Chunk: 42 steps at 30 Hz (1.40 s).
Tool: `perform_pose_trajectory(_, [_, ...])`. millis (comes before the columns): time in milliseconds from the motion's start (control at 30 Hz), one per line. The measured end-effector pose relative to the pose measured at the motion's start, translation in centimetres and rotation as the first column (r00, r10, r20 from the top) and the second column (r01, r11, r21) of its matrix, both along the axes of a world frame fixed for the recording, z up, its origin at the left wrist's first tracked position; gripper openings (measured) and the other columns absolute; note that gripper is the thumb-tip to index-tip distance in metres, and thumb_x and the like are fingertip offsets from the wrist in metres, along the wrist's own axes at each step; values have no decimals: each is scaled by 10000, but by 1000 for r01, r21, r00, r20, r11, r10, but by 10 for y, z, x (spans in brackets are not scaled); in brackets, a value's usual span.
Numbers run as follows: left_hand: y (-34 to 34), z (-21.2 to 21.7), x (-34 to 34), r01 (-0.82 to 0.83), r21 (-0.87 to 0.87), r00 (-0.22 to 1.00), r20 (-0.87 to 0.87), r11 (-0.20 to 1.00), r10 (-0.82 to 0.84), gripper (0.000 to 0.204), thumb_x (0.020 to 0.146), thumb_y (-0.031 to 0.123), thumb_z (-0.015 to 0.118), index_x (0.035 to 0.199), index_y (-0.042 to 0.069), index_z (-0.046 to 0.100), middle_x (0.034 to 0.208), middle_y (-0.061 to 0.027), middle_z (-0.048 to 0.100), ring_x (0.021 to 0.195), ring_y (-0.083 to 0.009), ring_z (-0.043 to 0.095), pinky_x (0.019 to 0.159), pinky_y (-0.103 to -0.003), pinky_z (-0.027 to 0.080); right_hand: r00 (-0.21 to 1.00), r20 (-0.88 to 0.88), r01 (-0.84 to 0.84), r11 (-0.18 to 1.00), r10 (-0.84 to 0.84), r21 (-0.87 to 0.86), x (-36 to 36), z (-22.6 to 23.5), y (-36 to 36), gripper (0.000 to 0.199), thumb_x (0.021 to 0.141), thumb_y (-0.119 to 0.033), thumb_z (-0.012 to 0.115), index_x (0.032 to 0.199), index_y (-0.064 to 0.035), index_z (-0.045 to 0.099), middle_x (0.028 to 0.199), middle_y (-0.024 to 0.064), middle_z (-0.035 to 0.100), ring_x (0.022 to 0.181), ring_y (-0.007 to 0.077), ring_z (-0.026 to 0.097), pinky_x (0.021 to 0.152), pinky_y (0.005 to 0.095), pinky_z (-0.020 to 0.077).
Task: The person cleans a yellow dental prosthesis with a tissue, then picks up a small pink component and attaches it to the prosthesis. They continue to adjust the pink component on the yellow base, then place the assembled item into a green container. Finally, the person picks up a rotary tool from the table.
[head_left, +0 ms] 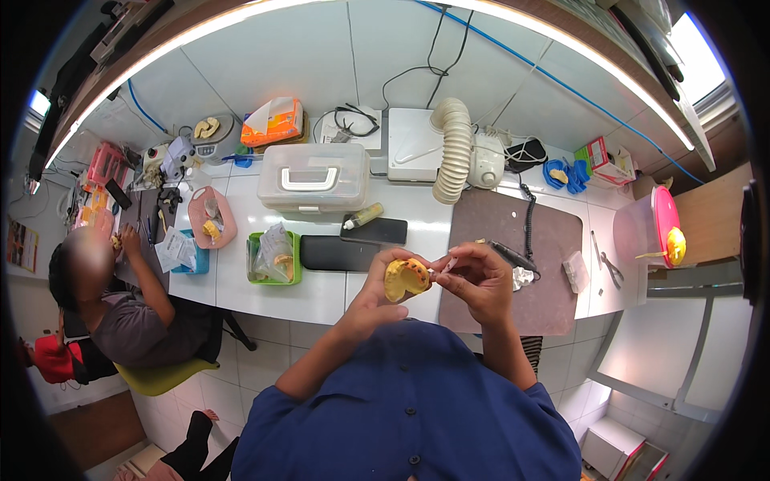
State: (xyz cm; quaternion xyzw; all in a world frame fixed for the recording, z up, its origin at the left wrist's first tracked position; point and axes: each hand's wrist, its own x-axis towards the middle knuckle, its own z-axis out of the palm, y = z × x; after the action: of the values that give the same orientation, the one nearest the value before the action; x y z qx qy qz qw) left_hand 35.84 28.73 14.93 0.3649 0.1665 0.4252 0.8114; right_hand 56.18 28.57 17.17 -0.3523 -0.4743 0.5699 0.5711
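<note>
My left hand (pixel 369 301) is closed around a yellow dental cast (pixel 403 280), held above the front edge of the bench. Small reddish spots show along the cast's curved rim. Close against its right side, the fingers of my right hand (pixel 488 287) pinch a small whitish-pink piece (pixel 451 264). That piece is too small to name, and whether it touches the cast I cannot tell. To the right of my right hand, a handpiece (pixel 512 255) with a coiled black cord lies on a brown mat (pixel 553 232).
Behind my hands lie a black case (pixel 325 253), a dark flat box (pixel 385 232) and a small bottle (pixel 363 216). A green basket (pixel 295 260) and clear toolbox (pixel 313 172) stand left. A white hose (pixel 453 152) rises behind; pliers (pixel 613 271) lie right. Another person (pixel 132 325) sits left.
</note>
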Motion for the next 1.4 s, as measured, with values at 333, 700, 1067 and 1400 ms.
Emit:
perform_pose_trajectory(333, [-3, 4, -1, 10, -9, 997, 80, 1000, -9, 821, 784, 101, 687, 1463, 119, 226, 1437, -108, 368, 1398, -231, 377, 1198, -431, 267, 999, 47, -24, 973, 13, 229, -5, -2, 2, 205, 815, 148, 692, 973, 23, 657, 1020, 198, 717, 995, 266, 706, 874, 362, 574])
perform_pose_trajectory(700, [-4, 4, -4, 0, -26, 996, 86, 1000, 2, 841, 800, 126, 712, 1475, 122, 211, 1437, -102, 374, 1395, -226, 376, 1199, -421, 255, 997, 69, -43, 971, 28, 234, -13, -12, 5, 268, 772, 138, 726, 944, -58, 659, 987, 139, 743, 1102, 254, 621, 961, 390, 494])
perform_pose_trajectory(1067, [-2, -1, 1, -43, 36, 997, 58, 998, 41, 806, 790, 137, 691, 1455, 126, 236, 1441, -127, 373, 1390, -251, 367, 1183, -428, 266, 988, 27, 147, 977, -153, 154, -19, -13, 1, 193, 777, 65, 784, 901, -47, 689, 891, 89, 738, 881, 170, 628, 819, 315, 496])
perform_pose_trajectory(1400, [-4, -3, 2, -116, 134, 993, -8, 984, 118, 798, 797, 138, 679, 1455, 112, 228, 1447, -155, 336, 1384, -272, 347, 1161, -429, 275, 691, 573, 179, 872, -441, 456, -25, 13, 1, 169, 750, -37, 830, 894, -54, 746, 775, 41, 708, 721, 156, 592, 652, 284, 474])
